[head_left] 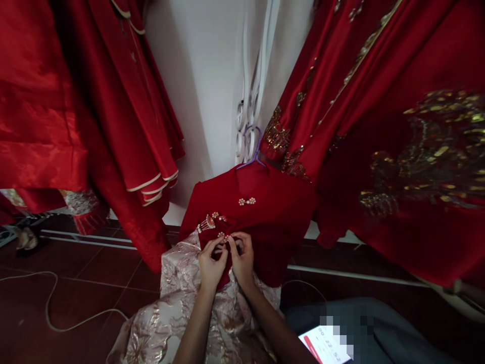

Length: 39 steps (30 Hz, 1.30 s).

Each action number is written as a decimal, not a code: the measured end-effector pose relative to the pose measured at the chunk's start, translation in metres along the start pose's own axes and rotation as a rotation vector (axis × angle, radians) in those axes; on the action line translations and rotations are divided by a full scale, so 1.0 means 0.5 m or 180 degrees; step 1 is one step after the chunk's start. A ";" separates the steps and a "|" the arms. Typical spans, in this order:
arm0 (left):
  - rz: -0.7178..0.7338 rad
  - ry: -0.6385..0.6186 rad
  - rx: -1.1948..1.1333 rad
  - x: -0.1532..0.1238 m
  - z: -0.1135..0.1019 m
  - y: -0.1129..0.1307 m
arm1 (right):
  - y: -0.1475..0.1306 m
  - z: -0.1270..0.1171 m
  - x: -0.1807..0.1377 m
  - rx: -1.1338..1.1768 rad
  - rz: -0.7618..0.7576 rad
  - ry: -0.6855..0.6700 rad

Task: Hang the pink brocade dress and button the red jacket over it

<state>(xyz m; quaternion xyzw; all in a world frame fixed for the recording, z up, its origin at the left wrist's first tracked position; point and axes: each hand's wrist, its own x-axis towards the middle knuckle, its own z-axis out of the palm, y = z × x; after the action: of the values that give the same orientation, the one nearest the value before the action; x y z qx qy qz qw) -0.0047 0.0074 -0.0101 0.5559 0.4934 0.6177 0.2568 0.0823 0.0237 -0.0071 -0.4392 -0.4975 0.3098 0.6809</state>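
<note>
A red velvet top (271,227) hangs on a purple hanger (258,151) in the middle. My left hand (212,264) and my right hand (242,258) meet at its front, each with thumb and forefinger pinched on a small beaded flower button (226,238). The fingertips partly hide this button. Above them sits another pair of beaded flower buttons (247,201) at the neckline. To the upper left of my left hand, a beaded ornament with a fringe (206,223) is fixed to the velvet.
Pinkish brocade cloth with gold pattern (151,323) spreads beneath my forearms. Red garments (125,101) hang at left, embroidered red ones (379,151) at right. A lit phone (322,344) lies at lower right. A pale cable (47,303) crosses the tiled floor; white ironwork (261,65) stands behind.
</note>
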 end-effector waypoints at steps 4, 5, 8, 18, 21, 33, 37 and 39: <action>-0.0060 0.0041 -0.0034 0.003 -0.002 -0.002 | 0.004 0.003 0.004 -0.0148 -0.0049 -0.0048; -0.0083 0.0042 -0.0014 0.003 -0.002 -0.004 | 0.006 0.004 0.004 -0.0141 -0.0041 -0.0056; -0.0136 0.0023 0.0004 0.004 -0.001 -0.010 | 0.016 0.002 0.000 -0.0092 -0.0010 -0.0106; -0.0237 -0.0034 -0.0031 0.007 -0.005 -0.010 | 0.023 -0.004 -0.007 -0.0122 -0.0019 -0.0197; -0.0202 -0.0107 0.0009 0.009 -0.008 -0.005 | 0.022 -0.003 -0.004 -0.0148 -0.0027 -0.0158; 0.0003 0.0410 0.0080 0.002 -0.001 0.001 | 0.018 -0.012 -0.013 -0.0324 0.0122 0.0166; 0.0050 0.0179 0.0380 0.004 -0.003 0.010 | 0.022 -0.013 -0.012 -0.0320 0.0031 0.0112; 0.0082 0.0102 0.0472 0.005 -0.003 0.009 | 0.023 -0.012 -0.011 -0.0334 -0.0018 0.0035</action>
<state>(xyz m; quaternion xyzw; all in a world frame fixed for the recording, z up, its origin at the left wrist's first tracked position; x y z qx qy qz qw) -0.0054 0.0073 -0.0048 0.5698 0.5346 0.5916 0.1990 0.0863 0.0222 -0.0202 -0.4747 -0.5105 0.2789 0.6605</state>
